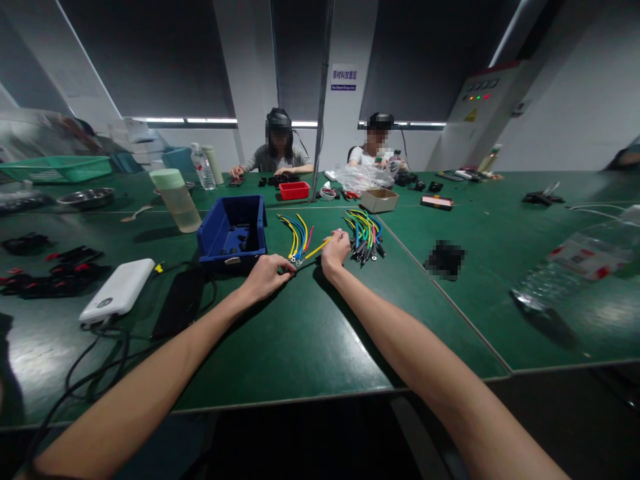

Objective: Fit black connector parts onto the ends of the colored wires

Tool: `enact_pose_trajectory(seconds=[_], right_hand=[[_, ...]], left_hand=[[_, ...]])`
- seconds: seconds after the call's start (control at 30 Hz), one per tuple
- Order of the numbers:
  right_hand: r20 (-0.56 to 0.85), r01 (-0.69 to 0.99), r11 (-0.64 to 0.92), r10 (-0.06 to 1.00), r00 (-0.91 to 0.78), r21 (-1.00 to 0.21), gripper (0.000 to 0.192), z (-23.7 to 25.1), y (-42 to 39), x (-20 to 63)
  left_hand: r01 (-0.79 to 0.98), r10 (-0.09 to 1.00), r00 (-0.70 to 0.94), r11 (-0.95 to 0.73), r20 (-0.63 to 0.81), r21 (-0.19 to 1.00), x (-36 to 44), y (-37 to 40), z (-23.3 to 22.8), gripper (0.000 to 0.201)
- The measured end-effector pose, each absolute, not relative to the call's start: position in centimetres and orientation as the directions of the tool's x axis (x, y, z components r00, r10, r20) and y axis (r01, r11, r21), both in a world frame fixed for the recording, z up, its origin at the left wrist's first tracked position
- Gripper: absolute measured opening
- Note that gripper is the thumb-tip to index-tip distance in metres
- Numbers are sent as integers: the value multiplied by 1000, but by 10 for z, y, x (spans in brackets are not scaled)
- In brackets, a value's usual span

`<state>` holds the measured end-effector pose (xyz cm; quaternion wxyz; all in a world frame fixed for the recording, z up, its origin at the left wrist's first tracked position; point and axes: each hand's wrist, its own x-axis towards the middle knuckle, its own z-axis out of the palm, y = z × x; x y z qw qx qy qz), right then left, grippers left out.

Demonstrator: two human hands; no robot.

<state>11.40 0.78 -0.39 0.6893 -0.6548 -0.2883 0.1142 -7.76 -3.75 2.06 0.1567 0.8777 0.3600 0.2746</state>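
Both my arms reach out over the green table (300, 333). My left hand (267, 275) pinches the terminal end of a yellow wire (316, 251) near a small bunch of yellow, blue and pink wires (296, 235). My right hand (335, 249) grips the other end of that same yellow wire. Just right of my right hand lies a larger bunch of coloured wires (365, 233) with ring terminals. A blue plastic bin (233, 232) with small dark parts inside stands left of the wires.
A white power bank (117, 290), a black phone (179, 301) and cables lie at the left. A pale green cup (176, 199), a red tray (294, 191), a cardboard box (379, 199) and a plastic bottle (575, 263) stand around. Two people sit across the table.
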Motion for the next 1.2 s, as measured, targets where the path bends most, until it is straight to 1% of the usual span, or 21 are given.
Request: enact_pose_trajectory(seconds=[0.13, 0.33, 0.6, 0.93, 1.2], right_hand=[[238, 206, 119, 530, 814, -971, 26, -8, 12, 116], [231, 203, 110, 527, 818, -973, 26, -9, 13, 116], [231, 188, 135, 531, 815, -973, 24, -10, 14, 116], [231, 190, 133, 525, 819, -973, 23, -10, 14, 116], [211, 184, 105, 528, 823, -977, 22, -12, 15, 116]], left_hand=[[577, 722, 535, -692, 440, 434, -77, -40, 24, 16], [571, 718, 469, -691, 514, 444, -77, -40, 22, 15], [613, 742, 452, -662, 496, 432, -76, -38, 17, 12], [576, 782, 386, -619, 489, 534, -75, -36, 14, 12], [566, 781, 360, -617, 510, 546, -75, -38, 16, 11]])
